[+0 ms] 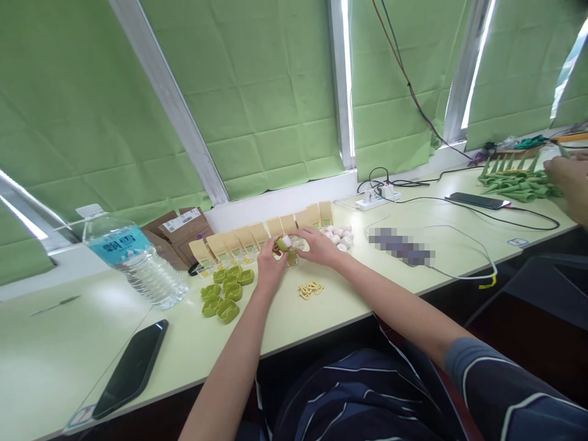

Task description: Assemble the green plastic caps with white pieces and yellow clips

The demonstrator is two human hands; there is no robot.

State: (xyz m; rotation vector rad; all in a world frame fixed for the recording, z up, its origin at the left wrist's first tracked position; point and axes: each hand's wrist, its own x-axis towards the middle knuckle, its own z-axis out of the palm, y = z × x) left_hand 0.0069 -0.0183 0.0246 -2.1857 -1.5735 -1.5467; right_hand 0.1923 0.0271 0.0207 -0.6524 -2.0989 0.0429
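Observation:
My left hand (270, 264) and my right hand (316, 246) meet over the pale desk (321, 306), fingers pinched round a small part with a green and a white piece (283, 243). Left of them lie several green plastic shells (226, 293). A small heap of yellow bits (310, 289) sits just in front of my hands. Behind runs a row of tan cards in clear trays (257, 239), and to the right are several white round caps (340, 237).
A water bottle (131, 257) lies on its side at the left, a black phone (133, 367) near the front edge. A power strip (377, 197), cables and another phone (478, 200) are to the right. Another person's hand (569, 184) is by green cone-shaped parts (514, 180).

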